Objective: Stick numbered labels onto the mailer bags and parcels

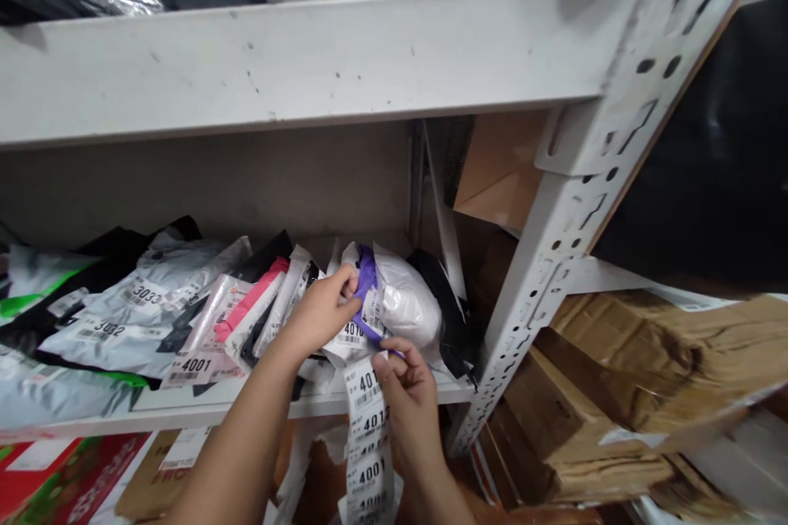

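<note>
from my head camera, here we are at the shelf [166, 418], both hands in the thick of it! my left hand [325, 308] comes in from the left, thumb and fingers pinching the near edge of the purple packet [368, 275], which stands tilted in the row of parcels, pressed against the plump white bag [412, 295] on its right. a black parcel [442, 295] leans at the far end of that row, close to the upright post [534, 295].

and look at my right hand [411, 385], just below and to the right: thumb and fingers closed on the top of the strip of labels [369, 447], a sliver of purple showing at the fingertips. the strip hangs down in front of the shelf edge; i read 4012 and 4001 on it, while my thumb covers the end of the top number.

just under my left hand sits a white label [350, 335] that looks like 4010. over to the left, a pink packet [255, 299] slants beside a clear one tagged 4001, then grey bags [116, 328] marked 3033 and 3032. off right, brown cardboard boxes [616, 418] pile up beyond the post!
</note>
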{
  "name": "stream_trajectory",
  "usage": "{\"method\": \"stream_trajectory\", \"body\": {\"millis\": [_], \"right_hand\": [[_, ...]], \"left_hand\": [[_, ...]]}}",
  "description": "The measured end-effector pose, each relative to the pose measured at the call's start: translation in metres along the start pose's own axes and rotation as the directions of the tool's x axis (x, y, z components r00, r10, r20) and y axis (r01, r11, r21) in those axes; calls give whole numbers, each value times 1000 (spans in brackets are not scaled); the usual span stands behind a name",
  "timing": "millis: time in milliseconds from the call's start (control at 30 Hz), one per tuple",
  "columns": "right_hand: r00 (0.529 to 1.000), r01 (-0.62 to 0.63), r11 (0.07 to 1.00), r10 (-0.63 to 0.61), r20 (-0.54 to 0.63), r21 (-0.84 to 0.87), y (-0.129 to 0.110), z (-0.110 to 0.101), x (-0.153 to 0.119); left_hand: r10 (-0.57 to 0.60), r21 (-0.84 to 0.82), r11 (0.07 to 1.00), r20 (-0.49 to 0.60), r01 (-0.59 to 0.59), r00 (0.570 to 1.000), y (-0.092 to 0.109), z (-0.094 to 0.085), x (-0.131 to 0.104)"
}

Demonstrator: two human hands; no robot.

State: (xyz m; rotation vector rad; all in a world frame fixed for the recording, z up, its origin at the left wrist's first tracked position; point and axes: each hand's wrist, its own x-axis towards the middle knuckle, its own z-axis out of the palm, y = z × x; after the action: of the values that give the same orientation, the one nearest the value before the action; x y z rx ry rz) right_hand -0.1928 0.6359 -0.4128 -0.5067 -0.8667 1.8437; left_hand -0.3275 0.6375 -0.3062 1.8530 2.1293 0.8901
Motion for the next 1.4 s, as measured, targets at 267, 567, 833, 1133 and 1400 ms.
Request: {"method": "stream_trajectory", "body": {"millis": [267,567,833,1133,1400], "right_hand": [[991,-102,956,122,-59,276,-17,7,4],[975,-12,967,68,-212,256,3,11,1],[971,-179,977,157,179,113,0,9,1],[994,-113,993,113,-1,-24,-1,13,-1],[991,-95,991,104,87,-97,-5,15,-4]], "left_hand": [[60,-17,998,80,-59,995,-9,3,-9],[238,156,954,122,-256,964,29,-9,-43],[95,138,986,35,-99,995,17,-16,-57],[45,107,993,62,-52,997,15,-22,-53],[56,108,993,-17,-54,998,8,-20,-46]]}}
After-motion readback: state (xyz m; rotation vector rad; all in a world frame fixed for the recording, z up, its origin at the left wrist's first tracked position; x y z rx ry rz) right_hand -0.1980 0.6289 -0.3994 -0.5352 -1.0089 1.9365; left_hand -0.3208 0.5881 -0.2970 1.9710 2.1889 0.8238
